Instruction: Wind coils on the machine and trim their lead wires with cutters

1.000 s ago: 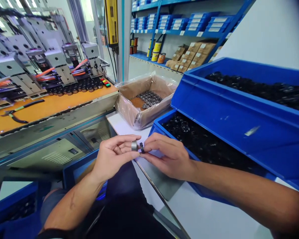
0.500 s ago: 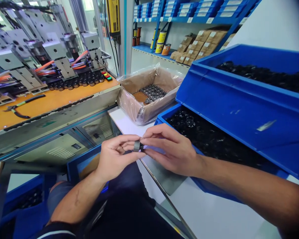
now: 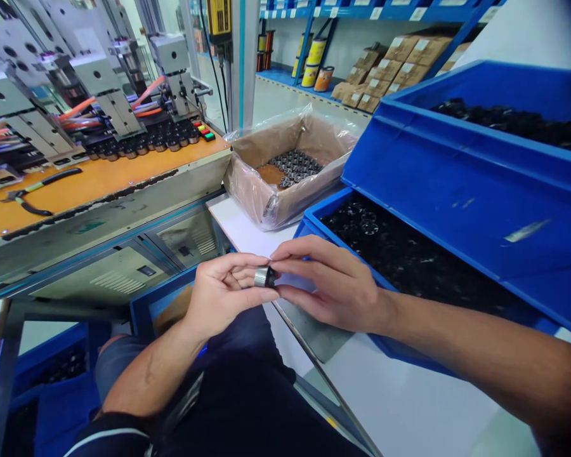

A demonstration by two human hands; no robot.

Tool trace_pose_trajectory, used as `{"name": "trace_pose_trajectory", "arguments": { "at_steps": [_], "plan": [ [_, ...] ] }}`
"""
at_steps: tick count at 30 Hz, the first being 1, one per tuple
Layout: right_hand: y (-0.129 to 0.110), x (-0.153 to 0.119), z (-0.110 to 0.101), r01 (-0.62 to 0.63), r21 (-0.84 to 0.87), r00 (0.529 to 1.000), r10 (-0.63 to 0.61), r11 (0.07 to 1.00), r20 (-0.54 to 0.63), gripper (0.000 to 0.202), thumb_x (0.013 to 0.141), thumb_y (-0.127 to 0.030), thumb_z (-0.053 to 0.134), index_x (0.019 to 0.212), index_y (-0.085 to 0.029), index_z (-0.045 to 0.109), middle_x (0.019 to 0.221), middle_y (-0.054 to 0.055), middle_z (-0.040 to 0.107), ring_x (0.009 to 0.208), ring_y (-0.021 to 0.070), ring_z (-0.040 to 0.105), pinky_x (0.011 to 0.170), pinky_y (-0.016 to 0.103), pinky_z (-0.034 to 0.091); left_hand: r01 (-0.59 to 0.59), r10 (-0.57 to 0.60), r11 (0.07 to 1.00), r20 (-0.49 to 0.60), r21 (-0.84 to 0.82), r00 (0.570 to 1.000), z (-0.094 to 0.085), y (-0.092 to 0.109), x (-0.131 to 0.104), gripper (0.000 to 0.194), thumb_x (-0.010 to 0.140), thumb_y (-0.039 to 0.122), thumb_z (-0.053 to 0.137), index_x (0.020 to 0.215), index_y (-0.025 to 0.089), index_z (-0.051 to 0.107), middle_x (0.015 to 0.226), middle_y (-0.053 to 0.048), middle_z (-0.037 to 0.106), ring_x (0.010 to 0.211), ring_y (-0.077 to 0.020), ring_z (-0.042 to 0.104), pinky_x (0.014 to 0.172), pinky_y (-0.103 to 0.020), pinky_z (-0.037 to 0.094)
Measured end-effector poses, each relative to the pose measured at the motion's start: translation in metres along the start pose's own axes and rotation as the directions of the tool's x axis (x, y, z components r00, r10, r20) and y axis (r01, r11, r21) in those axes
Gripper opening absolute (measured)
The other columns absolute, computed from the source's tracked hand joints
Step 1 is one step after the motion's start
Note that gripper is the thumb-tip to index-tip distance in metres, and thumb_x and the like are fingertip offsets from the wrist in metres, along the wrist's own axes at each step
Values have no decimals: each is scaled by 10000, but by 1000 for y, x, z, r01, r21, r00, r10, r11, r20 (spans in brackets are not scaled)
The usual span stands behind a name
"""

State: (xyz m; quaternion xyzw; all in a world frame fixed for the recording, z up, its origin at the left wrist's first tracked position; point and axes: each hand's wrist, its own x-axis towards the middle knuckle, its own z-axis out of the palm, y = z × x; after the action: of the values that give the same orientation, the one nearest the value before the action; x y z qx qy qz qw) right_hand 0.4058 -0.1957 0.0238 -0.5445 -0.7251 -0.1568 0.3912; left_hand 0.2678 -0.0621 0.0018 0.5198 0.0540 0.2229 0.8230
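Between the fingertips of both hands is a small stator core [image 3: 262, 277], a silver ribbed metal ring with a black plastic piece at its right end. My left hand [image 3: 221, 289] pinches the metal ring from the left, thumb below and fingers above and behind. From the right, my right hand [image 3: 330, 282] closes its fingertips around the black end; parts of that end are hidden by the fingers. Both hands hover over my lap, by the edge of the white table [image 3: 409, 403].
A plastic-lined carton [image 3: 285, 206] holds rows of small dark parts. Right of it, a lower blue bin [image 3: 314, 219] and an upper blue bin [image 3: 438, 184] hold black plastic pieces. Left stands a machine on an orange bench [image 3: 109, 190] with cutting pliers [image 3: 40, 187].
The head view has tilted down slightly. The core has turned a little between my fingers, so more of its ribbed metal side shows. Both hands keep their hold.
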Motion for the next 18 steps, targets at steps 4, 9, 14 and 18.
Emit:
{"name": "trace_pose_trajectory", "arguments": {
  "at_steps": [4,9,14,18],
  "plan": [
    [0,-1,0,9,-15,1000,-9,1000,4,206,910,-135,616,1110,-135,567,1059,129,630,961,171,637,795,312,595,5,-5,1000,5,-13,1000,0,-2,0,422,575,-2,853,928,216,778,836,-6,794,725,-117,743,678,-168,602],
    [0,0,0,6,-16,1000,-6,1000,9,220,906,-121,616,1119,-134,563,1065,128,632,960,163,637,782,292,596,18,-17,1000,-32,11,999,-1,-4,-2,405,550,41,881,909,196,776,815,-19,789,719,-142,743,680,-210,615],
    [0,-1,1,21,-18,1000,-21,1000,-1,218,903,-135,629,1112,-127,566,1054,135,640,987,179,637,807,316,594,18,-17,1000,-35,16,999,0,-2,-2,389,558,47,880,904,192,774,789,-13,785,695,-137,741,657,-199,612],
    [0,-1,1,36,-35,999,-36,999,8,187,912,-136,614,1094,-128,575,1062,133,642,987,175,635,801,317,596,27,-27,1000,-27,-15,999,1,-1,-1,399,555,20,870,900,197,778,775,-6,784,685,-125,739,654,-184,609]
  ]
}}
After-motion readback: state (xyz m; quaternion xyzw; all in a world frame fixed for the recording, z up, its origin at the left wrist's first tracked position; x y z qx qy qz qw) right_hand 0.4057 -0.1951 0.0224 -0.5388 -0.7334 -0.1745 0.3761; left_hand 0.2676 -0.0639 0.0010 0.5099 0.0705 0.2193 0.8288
